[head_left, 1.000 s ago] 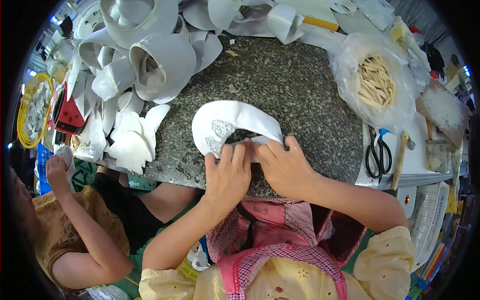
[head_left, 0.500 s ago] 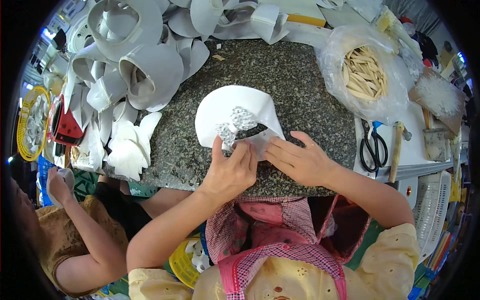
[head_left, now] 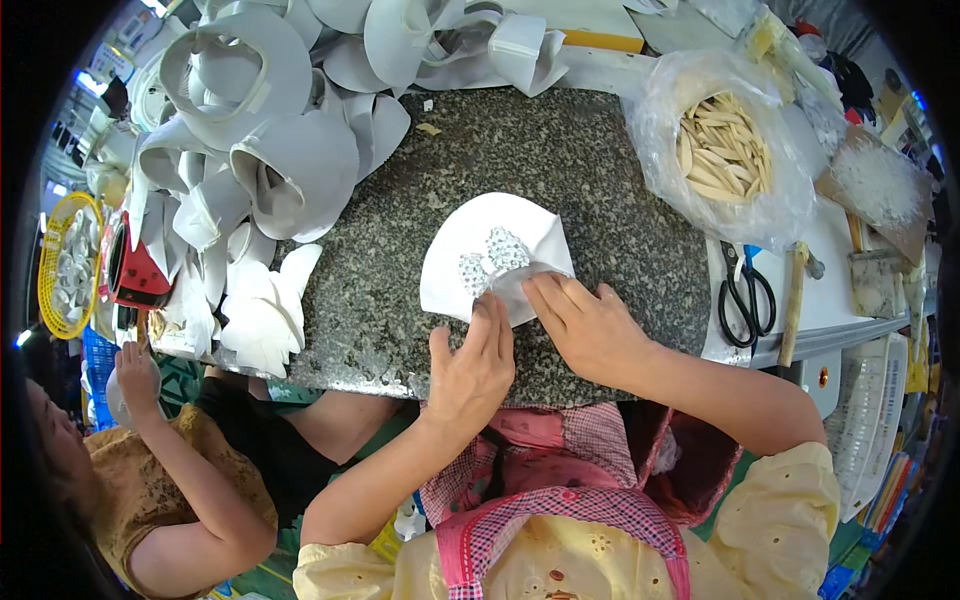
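Note:
A white shoe upper [head_left: 465,225] with a silver rhinestone bow [head_left: 505,248] lies on the stone slab in front of me. My left hand [head_left: 470,365] is at its near edge, fingertips closed on the rim just below the bow, with an outer finger held apart. My right hand [head_left: 590,325] grips the right side of the upper, its fingers laid over the edge beside the bow. Both thumbs are hidden under the fingers, and the right fingers cover part of the opening.
The speckled slab [head_left: 620,160] fills the middle. White shoe uppers [head_left: 300,170] are heaped far left, near loose white pieces [head_left: 265,310]. To the right are a plastic bag [head_left: 650,130] of cream strips, black scissors [head_left: 745,300] and a hammer [head_left: 793,300]. A co-worker [head_left: 190,480] sits at left.
The shoe upper has turned and lies flatter, slightly nearer me. My right fingers have come over its edge beside the bow. My left hand has shifted down and right. The co-worker's hand has moved.

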Demonstrator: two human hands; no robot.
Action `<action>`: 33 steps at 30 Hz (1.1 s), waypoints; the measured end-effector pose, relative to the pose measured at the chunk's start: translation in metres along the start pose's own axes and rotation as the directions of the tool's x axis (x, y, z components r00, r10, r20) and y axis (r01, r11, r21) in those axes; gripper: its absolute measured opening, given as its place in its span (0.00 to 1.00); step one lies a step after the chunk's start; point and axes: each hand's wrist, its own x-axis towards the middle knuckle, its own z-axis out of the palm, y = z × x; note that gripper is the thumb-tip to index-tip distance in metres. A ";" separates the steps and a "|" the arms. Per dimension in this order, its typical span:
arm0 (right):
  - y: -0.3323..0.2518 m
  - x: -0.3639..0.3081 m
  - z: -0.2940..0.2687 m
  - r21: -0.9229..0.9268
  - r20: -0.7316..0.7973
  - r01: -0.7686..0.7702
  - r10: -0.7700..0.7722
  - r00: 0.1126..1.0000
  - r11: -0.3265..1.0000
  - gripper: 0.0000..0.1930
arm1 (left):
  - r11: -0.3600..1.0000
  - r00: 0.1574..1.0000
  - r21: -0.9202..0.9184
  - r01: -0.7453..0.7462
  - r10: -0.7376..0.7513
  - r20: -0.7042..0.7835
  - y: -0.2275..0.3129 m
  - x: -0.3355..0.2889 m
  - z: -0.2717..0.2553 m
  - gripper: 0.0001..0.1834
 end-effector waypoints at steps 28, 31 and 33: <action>0.007 0.017 -0.013 -0.031 0.033 0.112 -0.111 0.993 0.993 0.21 | 0.921 0.986 -0.372 -0.117 0.062 -0.156 -0.039 0.019 0.008 0.11; 0.018 0.028 -0.024 0.060 0.141 0.104 -0.112 0.984 0.993 0.23 | 0.889 0.983 -0.433 -0.148 0.086 -0.159 -0.044 0.029 0.007 0.05; 0.019 0.034 -0.026 0.047 0.181 0.075 -0.082 0.980 0.996 0.27 | 0.909 0.979 -0.375 -0.183 0.135 -0.150 -0.047 0.028 0.012 0.05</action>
